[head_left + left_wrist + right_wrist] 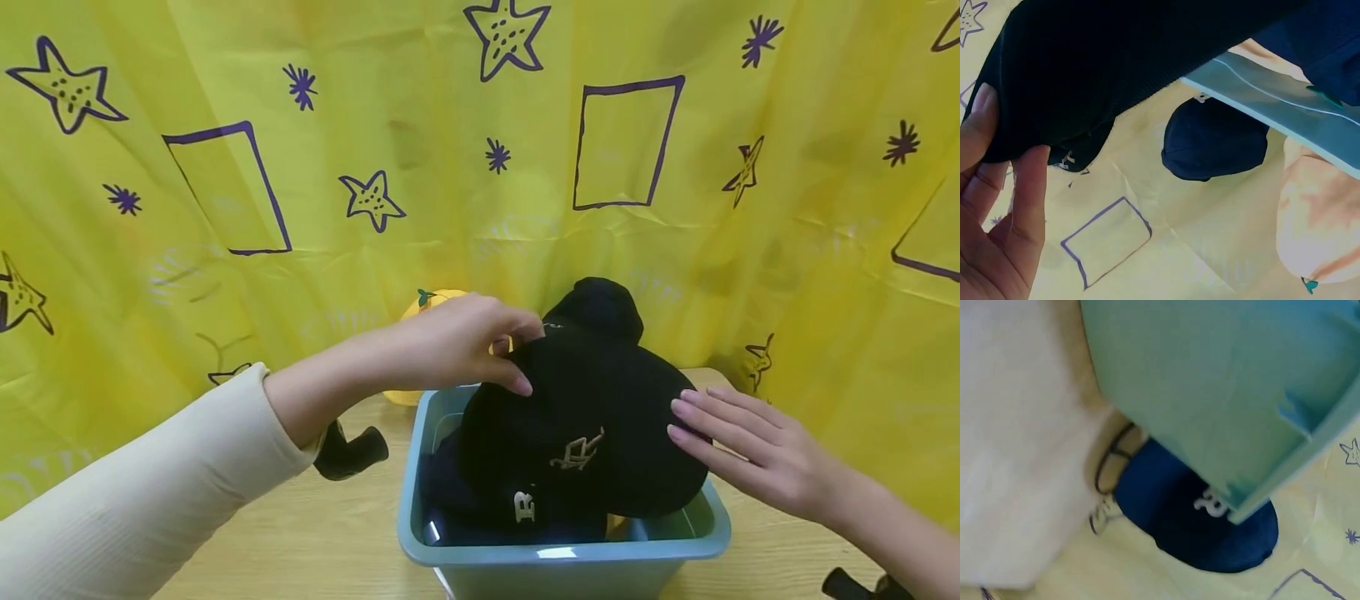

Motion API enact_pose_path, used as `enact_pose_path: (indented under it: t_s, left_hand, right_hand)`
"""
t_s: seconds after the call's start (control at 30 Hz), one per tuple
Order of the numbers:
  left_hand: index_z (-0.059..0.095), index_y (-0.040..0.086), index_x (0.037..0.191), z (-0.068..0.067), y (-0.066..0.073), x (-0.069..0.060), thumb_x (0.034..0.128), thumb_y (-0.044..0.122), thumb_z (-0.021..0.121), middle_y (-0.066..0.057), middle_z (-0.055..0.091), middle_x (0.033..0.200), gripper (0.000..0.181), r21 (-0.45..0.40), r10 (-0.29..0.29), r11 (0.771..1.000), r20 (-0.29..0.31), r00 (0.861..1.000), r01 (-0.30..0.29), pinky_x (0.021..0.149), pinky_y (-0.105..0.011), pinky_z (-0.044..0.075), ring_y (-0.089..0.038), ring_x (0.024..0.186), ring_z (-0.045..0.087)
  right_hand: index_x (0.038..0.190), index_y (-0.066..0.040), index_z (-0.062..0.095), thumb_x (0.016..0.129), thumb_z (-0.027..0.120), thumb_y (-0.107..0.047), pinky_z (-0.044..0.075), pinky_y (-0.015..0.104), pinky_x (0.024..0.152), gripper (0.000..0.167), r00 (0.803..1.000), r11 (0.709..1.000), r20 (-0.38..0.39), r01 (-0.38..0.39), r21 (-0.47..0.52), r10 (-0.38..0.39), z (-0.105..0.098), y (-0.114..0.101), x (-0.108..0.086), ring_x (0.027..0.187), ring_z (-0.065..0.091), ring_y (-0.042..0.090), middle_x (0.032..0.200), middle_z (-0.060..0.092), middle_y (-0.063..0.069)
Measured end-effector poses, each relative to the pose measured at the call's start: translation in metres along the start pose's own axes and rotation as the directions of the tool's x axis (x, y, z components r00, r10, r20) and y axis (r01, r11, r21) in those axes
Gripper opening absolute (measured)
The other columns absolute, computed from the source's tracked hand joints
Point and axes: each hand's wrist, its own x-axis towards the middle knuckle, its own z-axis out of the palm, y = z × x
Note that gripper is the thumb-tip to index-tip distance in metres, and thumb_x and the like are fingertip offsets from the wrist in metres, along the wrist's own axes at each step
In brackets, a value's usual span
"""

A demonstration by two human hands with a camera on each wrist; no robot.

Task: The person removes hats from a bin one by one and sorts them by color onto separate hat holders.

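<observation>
A black cap (592, 392) with small gold embroidery is held tilted above a light-blue plastic bin (570, 553). My left hand (468, 346) pinches its edge between thumb and fingers, as the left wrist view also shows. At the brim's right edge, the nearly straight fingers of my right hand (761, 454) touch the cap. Below it in the bin lies a dark navy cap (480, 508) with a white letter B, partly covered. The right wrist view does not show the right hand.
Behind the bin sits another dark cap (1216, 140), with white lettering seen in the right wrist view. An orange hat (1319, 219) with a green leaf stands behind the bin's left side. A yellow curtain (420, 100) hangs behind the wooden table (337, 533).
</observation>
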Motion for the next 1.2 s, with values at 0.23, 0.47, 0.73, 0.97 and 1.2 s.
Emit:
enact_pose_path:
  t_s: [0.23, 0.47, 0.73, 0.97, 1.2]
  left_hand:
    - [0.055, 0.008, 0.079, 0.001, -0.01, 0.006, 0.0749, 0.02, 0.08, 0.001, 0.045, 0.066, 0.028, -0.072, -0.017, 0.997, -0.016, 1.0, 0.016, 0.063, -0.024, 0.04, -0.013, 0.068, 0.05]
    - [0.068, 0.008, 0.093, 0.021, -0.038, 0.009, 0.0697, 0.023, 0.085, 0.0, 0.063, 0.077, 0.033, -0.17, -0.214, 0.966, -0.098, 0.972, 0.195, 0.067, -0.024, 0.049, -0.014, 0.073, 0.057]
    - [0.07, 0.009, 0.109, 0.044, -0.044, 0.006, 0.0718, 0.021, 0.083, -0.004, 0.069, 0.097, 0.041, -0.299, -0.371, 0.912, -0.315, 0.874, 0.279, 0.069, -0.024, 0.054, -0.013, 0.077, 0.066]
    - [0.068, 0.008, 0.113, 0.065, -0.037, 0.012, 0.0724, 0.022, 0.083, -0.004, 0.07, 0.094, 0.046, -0.351, -0.309, 0.924, -0.445, 0.84, 0.153, 0.068, -0.022, 0.053, -0.013, 0.078, 0.064]
    - [0.064, 0.011, 0.12, 0.098, -0.03, 0.018, 0.0641, 0.038, 0.087, -0.002, 0.067, 0.103, 0.066, -0.041, 0.03, 0.997, -0.557, 0.83, -0.064, 0.07, -0.017, 0.051, -0.011, 0.087, 0.061]
  right_hand:
    - [0.092, 0.012, 0.068, 0.092, 0.052, 0.005, 0.049, 0.046, 0.091, 0.018, 0.966, 0.982, -0.19, 0.187, 0.036, -0.177, 0.006, 0.017, 0.011, 0.093, 0.067, 0.037, 0.092, 0.069, 0.026]
    - [0.095, 0.014, 0.067, 0.095, 0.049, -0.003, 0.046, 0.04, 0.097, 0.024, 0.979, 0.986, -0.167, 0.134, 0.095, -0.117, 0.004, 0.017, 0.01, 0.097, 0.066, 0.034, 0.092, 0.068, 0.024]
    - [0.093, 0.01, 0.063, 0.098, 0.048, -0.009, 0.039, 0.025, 0.104, 0.025, 0.999, 0.987, -0.033, -0.005, 0.159, 0.01, -0.001, 0.019, 0.018, 0.079, 0.053, 0.026, 0.081, 0.059, 0.018]
    - [0.085, 0.007, 0.062, 0.098, 0.05, -0.012, 0.046, 0.028, 0.074, 0.027, 0.998, 0.997, -0.003, -0.06, 0.053, 0.06, 0.004, 0.029, 0.016, 0.065, 0.052, 0.027, 0.074, 0.059, 0.016]
    - [0.081, 0.008, 0.064, 0.098, 0.052, -0.015, 0.046, 0.038, 0.047, 0.031, 0.992, 0.985, -0.01, -0.129, -0.11, 0.129, 0.012, 0.037, 0.019, 0.053, 0.052, 0.027, 0.07, 0.061, 0.016]
